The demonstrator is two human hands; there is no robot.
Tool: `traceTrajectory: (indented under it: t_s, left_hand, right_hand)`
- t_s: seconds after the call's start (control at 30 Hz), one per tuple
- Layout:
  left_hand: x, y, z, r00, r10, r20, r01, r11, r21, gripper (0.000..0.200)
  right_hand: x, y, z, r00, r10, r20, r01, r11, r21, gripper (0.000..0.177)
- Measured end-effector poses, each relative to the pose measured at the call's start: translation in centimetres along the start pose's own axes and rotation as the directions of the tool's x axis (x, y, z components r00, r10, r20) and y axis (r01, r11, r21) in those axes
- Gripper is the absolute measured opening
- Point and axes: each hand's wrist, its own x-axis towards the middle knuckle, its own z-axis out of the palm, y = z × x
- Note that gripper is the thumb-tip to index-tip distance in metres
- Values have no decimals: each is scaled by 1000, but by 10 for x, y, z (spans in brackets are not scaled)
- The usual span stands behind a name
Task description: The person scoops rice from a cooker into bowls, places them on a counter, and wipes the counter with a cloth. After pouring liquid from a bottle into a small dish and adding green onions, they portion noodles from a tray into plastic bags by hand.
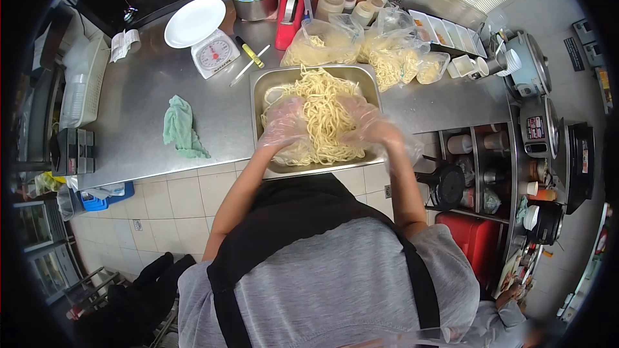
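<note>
A deep steel tray at the counter's front edge holds a heap of thick yellow noodles. Both hands wear loose clear plastic gloves. My left hand is at the left side of the heap, its fingers curved into the noodles. Opposite it, my right hand grips the heap from the right, its glove slightly blurred and baggy at the wrist. Strands bunch up between the two hands, and the fingertips are partly hidden among them. Bags of noodles lie just behind the tray.
Left of the tray are a green cloth, a dial scale with a white plate, and a yellow cutter. Behind stand a pot of limes, a red tape dispenser and sauce bottles. Other people are at the lower edges.
</note>
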Motion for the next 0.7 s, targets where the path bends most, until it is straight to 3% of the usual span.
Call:
traceTrajectory:
  t_s: [0.03, 0.07, 0.17, 0.23, 0.27, 0.3, 0.33, 0.37, 0.4, 0.43, 0.5, 0.57, 0.6, 0.63, 0.7]
  left_hand:
    - [2, -1, -1, 1000, 20, -6, -20, 1000, -8, 72]
    - [4, 0, -2, 999, 41, -12, -41, 999, -17, 72]
    - [11, 14, -23, 992, -125, 22, 126, 943, -307, 72]
    - [5, 32, -45, 996, -47, -76, 18, 938, -347, 70]
    - [2, 41, -57, 992, -11, -128, -37, 930, -365, 69]
    - [2, 48, -73, 995, -64, -76, 16, 858, -514, 71]
    - [2, 53, -91, 994, -110, -15, 75, 762, -643, 73]
    - [0, 53, -101, 988, -144, 57, 137, 645, -751, 74]
    - [0, 43, -103, 991, -129, 44, 117, 642, -758, 86]
    - [-1, 36, -104, 994, -109, -2, 78, 722, -687, 88]
    - [-3, 27, -99, 994, -61, -86, 7, 853, -521, 92]
    - [-1, 29, -71, 986, -96, 139, 112, 987, -114, 99]
    - [2, 26, -49, 960, -147, 238, 124, 986, 109, 104]
    - [-4, 7, 4, 993, -61, 103, 30, 959, 281, 99]
    - [-3, 10, 28, 998, -27, 52, 4, 919, 395, 92]
  right_hand:
    - [-1, -18, 5, 999, 42, -1, -42, 983, -177, 77]
    - [-2, -34, 7, 998, 59, -18, -61, 971, -231, 78]
    - [7, -68, 25, 987, 85, -133, -130, 916, -379, 79]
    - [15, -73, 47, 957, 61, -282, -189, 870, -456, 77]
    - [16, -69, 41, 974, 78, -211, -168, 875, -455, 66]
    - [19, -53, 42, 964, 112, -243, -132, 989, -65, 63]
    - [24, -37, 43, 954, 154, -256, -62, 940, 337, 59]
    - [26, -27, 49, 937, 160, -310, 43, 830, 556, 55]
    - [29, -26, 48, 917, 164, -364, 177, 650, 739, 52]
    - [32, -34, 40, 893, 168, -417, 309, 442, 842, 49]
    - [25, -42, 6, 893, 244, -378, 105, 704, 702, 48]
    - [24, -40, 2, 896, 250, -368, 144, 620, 771, 47]
    - [23, -42, 2, 891, 271, -363, 156, 568, 808, 47]
    - [21, -44, 3, 886, 294, -358, 169, 514, 841, 48]
    - [14, -49, 7, 874, 347, -341, 191, 400, 897, 48]
